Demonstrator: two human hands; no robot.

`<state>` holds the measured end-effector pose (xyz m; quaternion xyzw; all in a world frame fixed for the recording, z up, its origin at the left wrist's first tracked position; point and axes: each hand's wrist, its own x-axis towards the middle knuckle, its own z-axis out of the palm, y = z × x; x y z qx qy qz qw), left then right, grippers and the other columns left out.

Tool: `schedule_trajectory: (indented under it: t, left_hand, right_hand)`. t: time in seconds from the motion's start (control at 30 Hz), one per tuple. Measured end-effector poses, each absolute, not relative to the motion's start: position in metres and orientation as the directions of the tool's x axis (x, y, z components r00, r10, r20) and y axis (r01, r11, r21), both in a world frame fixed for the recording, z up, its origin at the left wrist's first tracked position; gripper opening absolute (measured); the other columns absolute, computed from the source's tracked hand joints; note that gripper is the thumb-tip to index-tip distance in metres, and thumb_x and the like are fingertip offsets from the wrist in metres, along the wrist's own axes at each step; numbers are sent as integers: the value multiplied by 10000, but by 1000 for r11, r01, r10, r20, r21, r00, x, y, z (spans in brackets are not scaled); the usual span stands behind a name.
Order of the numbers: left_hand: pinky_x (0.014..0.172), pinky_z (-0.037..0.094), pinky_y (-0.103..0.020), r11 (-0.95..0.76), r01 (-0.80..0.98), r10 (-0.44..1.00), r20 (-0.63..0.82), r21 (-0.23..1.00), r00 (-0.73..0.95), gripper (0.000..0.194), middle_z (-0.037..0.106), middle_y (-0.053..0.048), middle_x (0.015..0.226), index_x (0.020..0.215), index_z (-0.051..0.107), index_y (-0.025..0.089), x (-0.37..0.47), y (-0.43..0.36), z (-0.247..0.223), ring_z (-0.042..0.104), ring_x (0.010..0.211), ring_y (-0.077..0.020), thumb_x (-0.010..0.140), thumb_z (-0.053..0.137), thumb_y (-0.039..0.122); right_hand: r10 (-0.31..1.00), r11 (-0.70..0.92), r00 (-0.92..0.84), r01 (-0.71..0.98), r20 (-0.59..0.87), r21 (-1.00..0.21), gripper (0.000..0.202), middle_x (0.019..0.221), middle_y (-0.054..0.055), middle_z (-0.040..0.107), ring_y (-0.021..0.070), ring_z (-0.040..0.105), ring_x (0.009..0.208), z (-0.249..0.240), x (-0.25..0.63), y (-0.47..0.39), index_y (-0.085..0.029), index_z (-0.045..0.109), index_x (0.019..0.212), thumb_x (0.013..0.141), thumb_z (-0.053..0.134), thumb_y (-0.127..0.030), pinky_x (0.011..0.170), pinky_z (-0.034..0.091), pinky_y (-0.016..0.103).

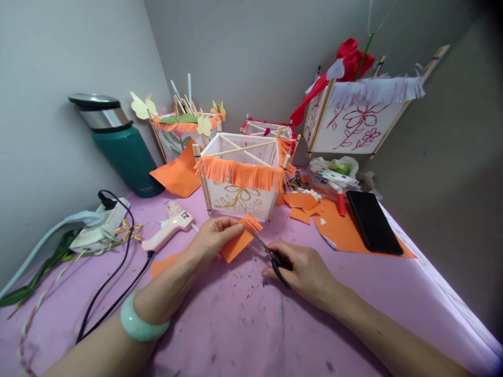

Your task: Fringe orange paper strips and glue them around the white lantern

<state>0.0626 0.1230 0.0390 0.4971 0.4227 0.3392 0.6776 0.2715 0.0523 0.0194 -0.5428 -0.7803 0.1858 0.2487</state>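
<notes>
Between the thumb and fingers of my left hand (220, 234) is a piece of orange paper (237, 247), slit into narrow strips along its upper right end. My right hand (304, 266) grips black-handled scissors (278, 263), whose blades reach to the slit end of the paper. Just behind both hands stands a white lantern (239, 196) on a wooden stick frame, with an orange paper fringe (241, 173) round its top and a flower drawn on its front. Another piece of orange paper (163, 265) lies partly under my left forearm.
A pink glue gun (168, 230), a power strip (94, 230) with cables and a teal bottle (126, 157) stand left. More lanterns are behind; one (356, 118) hangs at right. Orange scraps (302, 204), a red marker (341, 202) and a black phone (373, 222) lie right.
</notes>
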Motion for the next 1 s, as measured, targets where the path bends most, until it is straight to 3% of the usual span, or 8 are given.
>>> schedule_trajectory:
  t: [0.6,1.0]
  left_hand:
    - [529,375,-217,270,22,881,-256,963,398,178,656,-15,627,688,640,133,68,117,44,551,549,-104,728,700,295]
    - [589,440,-254,291,30,861,-275,956,427,217,708,-59,693,734,648,134,66,119,42,629,611,-151,725,706,343]
  right_hand:
    - [931,365,-304,737,204,-569,260,685,-39,567,115,480,581,17,269,53,-198,606,918,798,672,-419,559,356,211]
    - [929,369,-302,742,213,-560,273,688,-39,599,117,520,588,14,271,54,-214,630,962,770,710,-390,563,377,205]
